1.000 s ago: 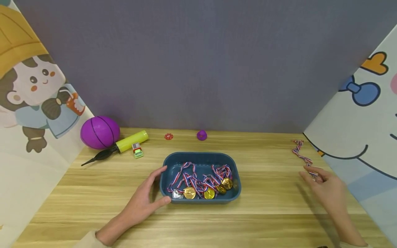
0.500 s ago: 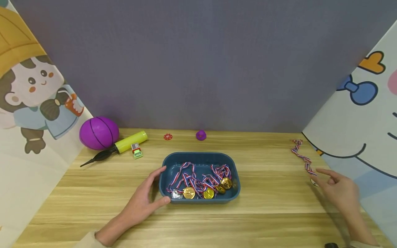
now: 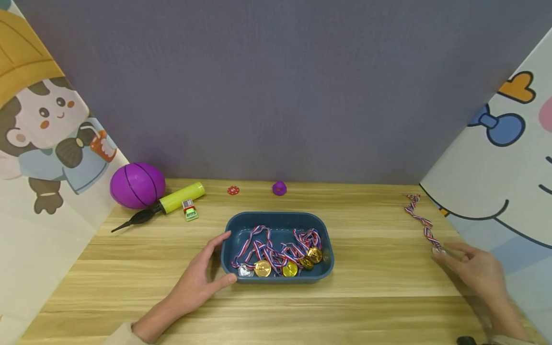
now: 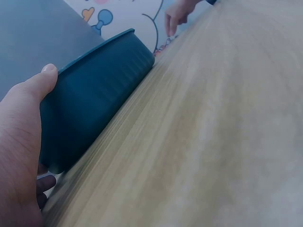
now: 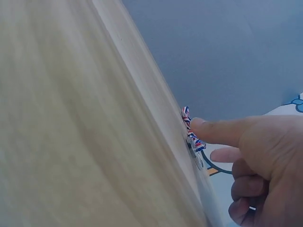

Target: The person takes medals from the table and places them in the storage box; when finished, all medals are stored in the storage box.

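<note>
A dark blue plastic tub (image 3: 278,280) stands mid-table, holding several gold medals (image 3: 262,268) and a silver one (image 3: 246,270) on striped ribbons. My left hand (image 3: 196,280) holds the tub's left end, thumb (image 4: 49,69) at the front corner of the rim and fingers round the side. At the right, another silver medal (image 3: 438,250) lies on the table, its red, white and blue ribbon (image 3: 418,218) stretched toward the back. My right hand (image 3: 478,273) is at this medal, thumb and index finger apart beside it; its other fingers (image 5: 246,187) are curled.
At the back left are a purple ball (image 3: 138,185), a yellow hand pump (image 3: 181,197) with a black nozzle and a small green and red item (image 3: 190,211). A red chip (image 3: 233,190) and a small purple object (image 3: 279,188) lie by the grey back wall (image 3: 276,96).
My right hand has come off the ribbon and shifted right and toward me, so the silver medal shows by its fingertips. My left hand and the tub have stayed put.
</note>
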The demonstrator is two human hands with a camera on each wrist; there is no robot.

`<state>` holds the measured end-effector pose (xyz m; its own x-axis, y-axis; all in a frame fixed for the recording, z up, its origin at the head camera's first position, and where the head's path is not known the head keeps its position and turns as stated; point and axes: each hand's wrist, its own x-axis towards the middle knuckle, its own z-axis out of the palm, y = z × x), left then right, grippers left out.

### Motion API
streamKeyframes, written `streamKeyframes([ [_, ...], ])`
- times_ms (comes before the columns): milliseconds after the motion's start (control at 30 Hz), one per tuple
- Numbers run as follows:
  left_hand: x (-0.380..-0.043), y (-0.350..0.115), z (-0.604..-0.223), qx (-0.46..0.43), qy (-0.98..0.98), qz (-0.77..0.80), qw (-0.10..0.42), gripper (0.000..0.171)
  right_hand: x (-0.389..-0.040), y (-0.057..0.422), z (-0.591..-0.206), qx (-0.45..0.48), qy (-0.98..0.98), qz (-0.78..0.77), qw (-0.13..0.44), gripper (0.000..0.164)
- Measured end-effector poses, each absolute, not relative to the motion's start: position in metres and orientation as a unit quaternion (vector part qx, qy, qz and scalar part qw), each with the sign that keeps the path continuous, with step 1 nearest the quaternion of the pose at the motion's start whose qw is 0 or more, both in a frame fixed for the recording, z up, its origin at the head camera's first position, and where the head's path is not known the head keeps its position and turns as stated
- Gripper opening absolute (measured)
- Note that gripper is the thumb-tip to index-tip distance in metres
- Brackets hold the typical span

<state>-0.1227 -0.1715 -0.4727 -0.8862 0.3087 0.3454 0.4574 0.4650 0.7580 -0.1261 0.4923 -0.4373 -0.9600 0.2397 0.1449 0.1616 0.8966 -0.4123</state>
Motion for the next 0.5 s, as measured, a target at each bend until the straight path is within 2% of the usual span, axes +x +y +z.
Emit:
streamKeyframes([
  [200,-0.123,-0.171,-0.472,-0.223,-0.853,-0.465,0.079,0.097,-0.127,0.495,-0.440,-0.114,-0.968,0.214,0.058,0.072],
  [500,-0.123,-0.171,-0.473,-0.224,-0.853,-0.465,0.079,0.098,-0.128,0.492,-0.447,-0.115,-0.967,0.214,0.081,0.064],
])
